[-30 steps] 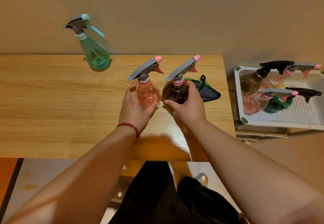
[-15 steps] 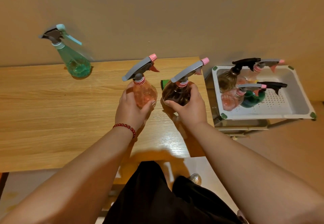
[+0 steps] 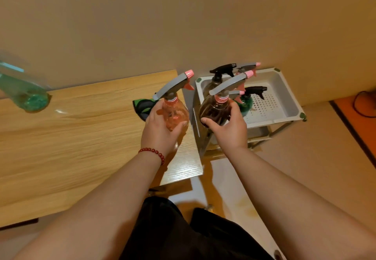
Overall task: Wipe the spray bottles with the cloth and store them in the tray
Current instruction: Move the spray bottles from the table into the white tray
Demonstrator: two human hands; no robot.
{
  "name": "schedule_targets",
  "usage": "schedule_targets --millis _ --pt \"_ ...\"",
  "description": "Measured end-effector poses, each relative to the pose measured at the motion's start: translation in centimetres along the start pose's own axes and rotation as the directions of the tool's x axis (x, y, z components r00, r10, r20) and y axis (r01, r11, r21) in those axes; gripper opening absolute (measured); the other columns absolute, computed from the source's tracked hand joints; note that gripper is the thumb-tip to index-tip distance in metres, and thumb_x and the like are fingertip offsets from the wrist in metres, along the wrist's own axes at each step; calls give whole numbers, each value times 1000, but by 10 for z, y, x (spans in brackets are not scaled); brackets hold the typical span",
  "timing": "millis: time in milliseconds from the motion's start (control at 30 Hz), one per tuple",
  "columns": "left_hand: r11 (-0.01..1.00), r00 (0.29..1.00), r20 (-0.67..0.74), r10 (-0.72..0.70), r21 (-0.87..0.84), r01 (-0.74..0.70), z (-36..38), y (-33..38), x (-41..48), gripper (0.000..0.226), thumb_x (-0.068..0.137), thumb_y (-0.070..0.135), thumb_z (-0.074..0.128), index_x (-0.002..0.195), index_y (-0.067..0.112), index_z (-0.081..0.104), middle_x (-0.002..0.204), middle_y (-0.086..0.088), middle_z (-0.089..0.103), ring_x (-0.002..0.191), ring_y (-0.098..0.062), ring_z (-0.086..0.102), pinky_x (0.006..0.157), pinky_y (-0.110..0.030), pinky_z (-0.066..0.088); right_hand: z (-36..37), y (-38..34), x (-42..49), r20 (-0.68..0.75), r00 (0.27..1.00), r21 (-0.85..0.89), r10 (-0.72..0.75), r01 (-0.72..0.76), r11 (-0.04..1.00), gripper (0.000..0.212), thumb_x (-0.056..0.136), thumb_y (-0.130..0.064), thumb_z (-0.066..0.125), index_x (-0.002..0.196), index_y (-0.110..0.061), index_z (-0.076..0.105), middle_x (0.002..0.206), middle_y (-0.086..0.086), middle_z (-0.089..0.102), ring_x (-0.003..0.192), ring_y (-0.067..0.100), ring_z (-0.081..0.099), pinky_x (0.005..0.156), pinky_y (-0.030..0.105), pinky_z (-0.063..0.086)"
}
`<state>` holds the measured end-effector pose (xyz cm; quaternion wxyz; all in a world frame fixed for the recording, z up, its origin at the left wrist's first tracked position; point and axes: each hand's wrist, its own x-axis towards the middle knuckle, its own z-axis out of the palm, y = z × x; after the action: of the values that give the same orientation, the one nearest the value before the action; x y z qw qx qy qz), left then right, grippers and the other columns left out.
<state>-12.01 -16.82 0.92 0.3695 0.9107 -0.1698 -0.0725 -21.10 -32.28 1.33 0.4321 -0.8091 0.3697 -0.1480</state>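
Head view: fingers of the left hand [image 3: 159,137] wrap the pink bottle [image 3: 176,115], half-hiding the cloth [image 3: 142,107] beyond them; the right hand [image 3: 231,132] grips the brown bottle [image 3: 214,112].

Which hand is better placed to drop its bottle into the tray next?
Right. The right hand holds the brown bottle at the edge of the white tray; the left hand holds the pink bottle over the table, farther off.

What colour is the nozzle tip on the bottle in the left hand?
The nozzle tip is pink; head view.
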Motion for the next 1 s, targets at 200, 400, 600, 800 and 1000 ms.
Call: schedule_targets --millis 200,400,600,800,1000 --pt "999 998 57 26 -27 -25 32 28 1 79 82 42 76 146 19 34 144 -3 46 133 -21 44 107 -43 45 -31 24 12 -81 995 3 55 -55 998 79 74 -42 81 140 -22 41 136 -1 55 127 17 50 96 21 37" --pt "996 989 121 84 -28 -81 48 43 19 78 82 42 75 145 19 34 143 -2 46 133 -20 44 108 -37 43 -42 37 24 -148 982 17 118 -117 993 74 74 -41 81 135 -22 45 130 -2 59 122 18 55 94 26 43" --pt "991 970 202 133 -17 -133 68 53 35 79 84 41 75 146 22 31 143 -1 46 131 -20 47 106 -38 45 -58 51 38 -237 953 56 186 -178 983 76 75 -37 82 139 -21 44 132 -1 58 123 19 53 97 26 41" --pt "993 961 249 120 -32 -116 97 76 36 81 82 44 74 147 21 31 144 -2 46 133 -20 45 107 -42 46 -84 84 64 -252 943 65 216 -206 976 72 76 -36 81 137 -23 44 129 -1 60 121 19 54 93 24 41" --pt "998 965 256 59 -19 -56 132 110 20 80 82 42 76 146 19 34 142 -2 47 132 -18 45 107 -36 45 -118 119 96 -196 954 104 229 -212 972 73 78 -35 79 140 -21 43 131 -1 59 122 18 54 94 21 38"
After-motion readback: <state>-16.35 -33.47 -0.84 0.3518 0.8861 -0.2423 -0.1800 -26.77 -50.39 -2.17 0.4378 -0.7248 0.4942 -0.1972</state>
